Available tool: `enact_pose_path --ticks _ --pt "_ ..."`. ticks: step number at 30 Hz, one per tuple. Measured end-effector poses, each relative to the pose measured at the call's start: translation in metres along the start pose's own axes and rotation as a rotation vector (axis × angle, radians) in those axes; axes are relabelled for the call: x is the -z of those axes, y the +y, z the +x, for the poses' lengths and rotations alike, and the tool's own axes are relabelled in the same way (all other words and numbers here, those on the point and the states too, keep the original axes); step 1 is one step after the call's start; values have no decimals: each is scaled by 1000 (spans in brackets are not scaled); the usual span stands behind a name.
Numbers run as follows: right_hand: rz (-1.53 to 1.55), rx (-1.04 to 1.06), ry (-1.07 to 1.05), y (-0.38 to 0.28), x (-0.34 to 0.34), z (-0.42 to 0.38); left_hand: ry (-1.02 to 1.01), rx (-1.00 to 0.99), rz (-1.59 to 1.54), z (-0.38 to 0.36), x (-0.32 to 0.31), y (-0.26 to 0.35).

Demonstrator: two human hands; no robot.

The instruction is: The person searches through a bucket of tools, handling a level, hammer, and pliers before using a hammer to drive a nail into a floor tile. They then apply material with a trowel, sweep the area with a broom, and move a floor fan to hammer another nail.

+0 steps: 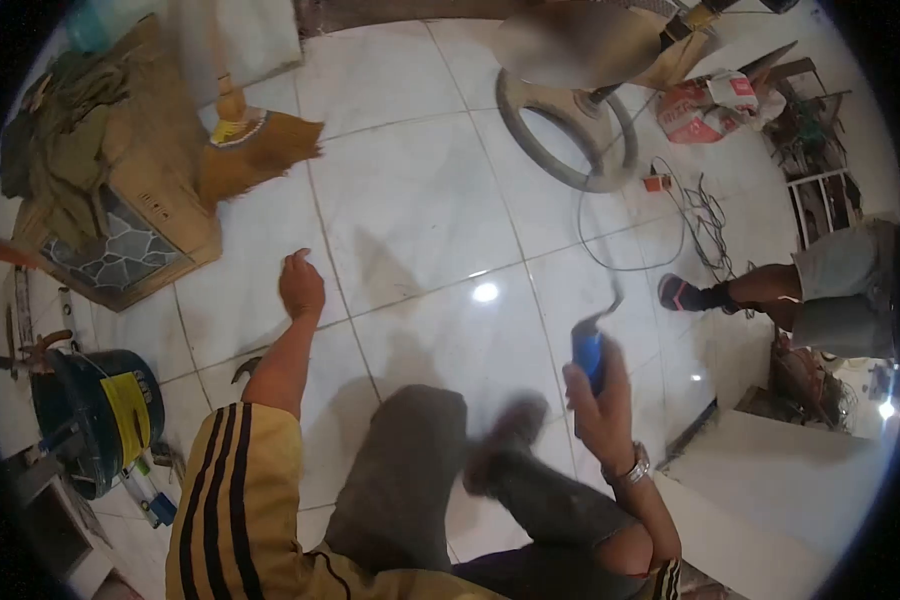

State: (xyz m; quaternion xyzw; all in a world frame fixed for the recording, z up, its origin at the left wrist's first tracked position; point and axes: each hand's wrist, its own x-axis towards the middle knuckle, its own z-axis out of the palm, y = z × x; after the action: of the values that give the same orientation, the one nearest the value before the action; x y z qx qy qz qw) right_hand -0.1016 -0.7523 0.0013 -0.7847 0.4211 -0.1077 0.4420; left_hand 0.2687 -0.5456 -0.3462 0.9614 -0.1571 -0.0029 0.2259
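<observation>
1. White tiled floor, thin dark grout lines, bright light reflected near the middle. Seen from above, wide and curved at the edges.
2. Blue tool in the right hand, over the tiles at right of centre. Fingers wrapped around its body; metal-banded watch on that wrist. Fine detail blurred.
3. Dark cord at the tool's upper end. Thin cable loops across the tiles beyond it; join between the two unclear.
4. Left hand well apart from the tool, out over the tiles at left. Fingers bent; cannot tell how tightly, or whether anything is gripped.
5. Dark curved metal piece beside the left forearm, partly hidden by it.
6. Orange socket box on the floor, near a tangle of black cable.
7. Ring-shaped stand base at the far side; red-and-white bag to its right.
8. Far left: broom with its bristles against a cardboard box, olive cloth heaped on top. Dark bucket with yellow label, nearer.
9. Right edge: another person's leg, grey shorts, dark footwear with pink straps.
</observation>
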Motion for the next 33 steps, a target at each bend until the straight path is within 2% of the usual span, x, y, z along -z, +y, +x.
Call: enact_pose_path --ticks 2,4,5,6,8,10,11,12,14,16,18,19,22,23,27,33 --pt "2 124 145 -29 10 20 -10 -3 14 0 0 2" --pt "114 89 147 -47 11 53 -20 19 39 2 3 5" --pt "173 101 136 -33 6 71 20 -20 44 3 -2 -1" --pt "177 68 100 -22 0 85 34 -38 28 6 -9 -7" --pt "222 -181 3 7 -22 109 54 -68 4 3 -15 -12" --pt "183 -320 -69 63 -45 116 90 -99 -27 5 -20 -13" --pt "48 -210 -54 107 -59 112 134 -158 -40 5 -17 -11" --pt "-18 -186 -58 135 -67 102 162 -224 -48 1 -15 -13" --pt "-166 -153 -55 179 -72 72 89 -175 7 7 -26 -36" --pt "-251 -143 -19 219 -68 34 42 -100 107 3 -17 -12" --pt "-328 -77 -2 254 -58 4 59 -115 81 6 -24 -21" --pt "-313 -171 -24 261 -52 -6 50 -107 76 4 -23 -16" --pt "-435 -213 -11 281 -40 -22 49 -104 71 5 -15 -12" --pt "-447 -138 12 293 -39 -25 46 -125 63 4 -15 -14" --pt "-461 -131 13 311 -36 -32 77 -168 91 5 -16 -12" --pt "-469 -107 -22 312 -36 -8 24 -63 59 4 -17 -13"
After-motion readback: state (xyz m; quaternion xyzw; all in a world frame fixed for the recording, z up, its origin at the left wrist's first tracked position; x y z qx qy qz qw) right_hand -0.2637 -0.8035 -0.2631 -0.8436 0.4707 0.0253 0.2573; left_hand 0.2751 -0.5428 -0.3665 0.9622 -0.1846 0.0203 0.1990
